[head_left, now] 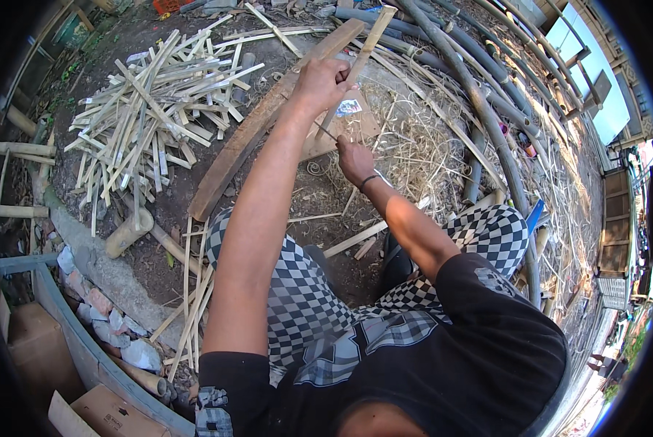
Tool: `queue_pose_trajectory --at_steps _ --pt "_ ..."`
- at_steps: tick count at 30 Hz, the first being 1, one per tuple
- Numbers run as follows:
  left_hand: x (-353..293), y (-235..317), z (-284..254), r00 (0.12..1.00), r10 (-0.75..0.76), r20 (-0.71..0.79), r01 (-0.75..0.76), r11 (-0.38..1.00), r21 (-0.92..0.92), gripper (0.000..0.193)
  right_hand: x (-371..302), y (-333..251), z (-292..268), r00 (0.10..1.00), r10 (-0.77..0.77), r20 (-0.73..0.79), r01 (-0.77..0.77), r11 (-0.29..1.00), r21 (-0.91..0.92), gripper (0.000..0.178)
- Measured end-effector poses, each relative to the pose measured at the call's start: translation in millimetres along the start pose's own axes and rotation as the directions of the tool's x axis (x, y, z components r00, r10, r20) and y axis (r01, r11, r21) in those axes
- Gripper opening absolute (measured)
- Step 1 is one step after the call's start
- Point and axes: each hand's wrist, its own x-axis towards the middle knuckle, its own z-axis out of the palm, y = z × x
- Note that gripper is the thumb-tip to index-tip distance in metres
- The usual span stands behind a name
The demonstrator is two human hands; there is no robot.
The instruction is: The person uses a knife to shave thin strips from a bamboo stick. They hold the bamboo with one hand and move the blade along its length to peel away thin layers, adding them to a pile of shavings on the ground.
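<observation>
My left hand (319,86) is closed round a long flat bamboo strip (371,42), which slants from the far side down toward me. Below it and to the right, my right hand (356,162) grips a knife (325,131); its thin dark blade points up and left, against or very close to the lower part of the strip. The knife's handle is hidden in my fist. Under the strip lies a flat brown board (363,130) with a small coloured label. A long thick wooden plank (231,156) runs diagonally just left of my hands.
Cut bamboo strips (159,109) form a big heap on the left. Curly shavings (421,149) cover the ground at right. Long bamboo poles (479,102) lie beyond them. A bamboo stump (130,233), loose strips (195,306) and cardboard boxes (42,349) are at near left.
</observation>
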Motion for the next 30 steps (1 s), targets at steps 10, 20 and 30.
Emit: queue_pose_trajectory --at_steps 10,20,30 --pt "1 5 3 1.0 0.003 0.02 -0.002 1.0 -0.012 0.019 3 2 24 0.99 -0.012 -0.143 0.022 0.997 0.069 0.013" --pt "-4 -12 -6 0.999 -0.018 -0.04 0.016 0.998 -0.06 0.03 -8 10 54 0.984 0.062 -0.166 -0.014 0.961 0.276 0.012" --pt "-6 -17 -15 0.995 -0.065 -0.073 0.062 0.997 -0.043 0.028 -29 11 61 0.974 0.164 0.155 -0.193 0.961 0.198 0.023"
